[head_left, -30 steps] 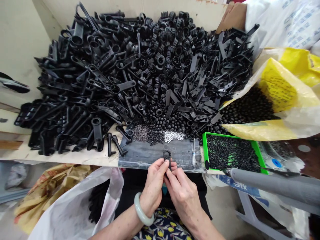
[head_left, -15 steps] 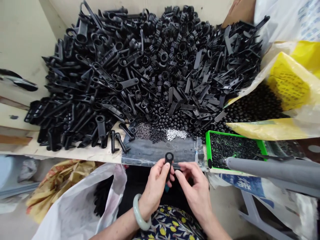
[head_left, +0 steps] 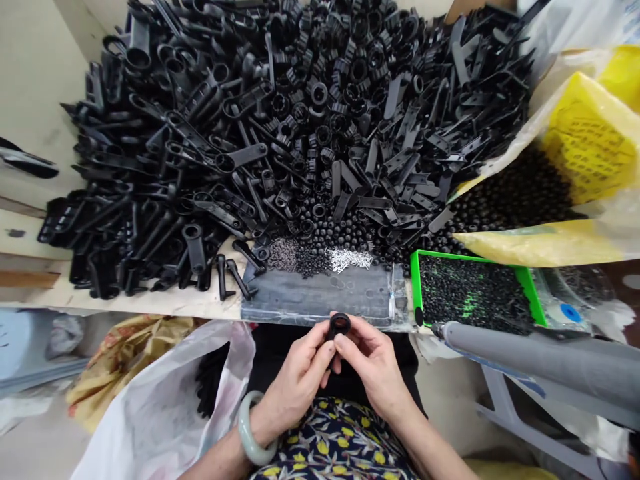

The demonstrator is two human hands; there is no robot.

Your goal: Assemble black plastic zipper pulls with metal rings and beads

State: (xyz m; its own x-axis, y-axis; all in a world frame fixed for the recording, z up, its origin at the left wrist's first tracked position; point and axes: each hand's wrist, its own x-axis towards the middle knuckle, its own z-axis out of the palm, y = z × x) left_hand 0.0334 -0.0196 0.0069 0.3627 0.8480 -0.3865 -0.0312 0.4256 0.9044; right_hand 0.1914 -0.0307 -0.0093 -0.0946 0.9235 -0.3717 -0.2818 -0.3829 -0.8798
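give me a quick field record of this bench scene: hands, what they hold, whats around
left hand: fingers on the black ring-ended part, pale bangle on the wrist
right hand: fingertips on the same part, from the other side
part position: held at the near edge of the bench, just in front of the dark mat
on the mat: small piles of dark and silvery bits
behind: big heap of black plastic parts
right side: green tray of tiny black pieces, yellow bag, grey tool
lower left: white plastic bag
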